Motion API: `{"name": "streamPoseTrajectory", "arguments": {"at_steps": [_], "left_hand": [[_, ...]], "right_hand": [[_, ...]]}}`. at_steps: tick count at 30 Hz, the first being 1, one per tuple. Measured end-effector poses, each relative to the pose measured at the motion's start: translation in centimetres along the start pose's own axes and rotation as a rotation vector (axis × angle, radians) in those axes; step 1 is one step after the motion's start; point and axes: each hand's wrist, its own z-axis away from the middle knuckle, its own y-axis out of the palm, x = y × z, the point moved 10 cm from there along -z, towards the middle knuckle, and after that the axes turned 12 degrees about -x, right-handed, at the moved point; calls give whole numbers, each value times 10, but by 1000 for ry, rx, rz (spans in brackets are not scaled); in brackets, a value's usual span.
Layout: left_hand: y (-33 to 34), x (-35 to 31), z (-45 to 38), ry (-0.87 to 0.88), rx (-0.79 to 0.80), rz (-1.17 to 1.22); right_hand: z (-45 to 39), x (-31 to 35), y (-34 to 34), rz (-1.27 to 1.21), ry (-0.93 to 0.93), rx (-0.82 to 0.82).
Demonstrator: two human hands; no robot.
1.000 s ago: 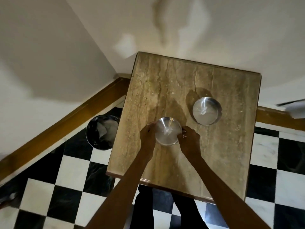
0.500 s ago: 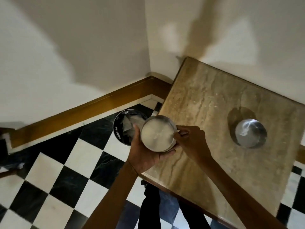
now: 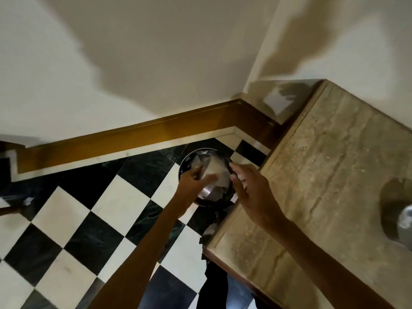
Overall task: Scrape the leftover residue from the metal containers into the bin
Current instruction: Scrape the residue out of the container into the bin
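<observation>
My left hand [image 3: 191,186] grips a small round metal container [image 3: 214,179], tilted over the black bin [image 3: 189,161] on the floor beside the table's left edge. The container holds pale whitish residue. My right hand [image 3: 249,190] hovers just right of the container with fingers spread, close to its rim; whether it touches is unclear. A second metal container [image 3: 404,221] sits on the stone table [image 3: 323,175] at the far right, cut off by the frame edge.
The bin stands in the corner of a black-and-white checkered floor [image 3: 89,219], below a brown wooden skirting board [image 3: 133,134] and white walls. My legs show under the table's near edge.
My left hand carried the container off the table and over the bin, tilting it. My right hand followed and let its fingers open. The camera swung left.
</observation>
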Motion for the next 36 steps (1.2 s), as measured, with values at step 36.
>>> {"name": "streamPoseTrajectory", "arguments": {"at_steps": [36], "left_hand": [[5,-15,-21,754,-138,-725]], "right_hand": [[16,-1,95,652,-531,377]]}}
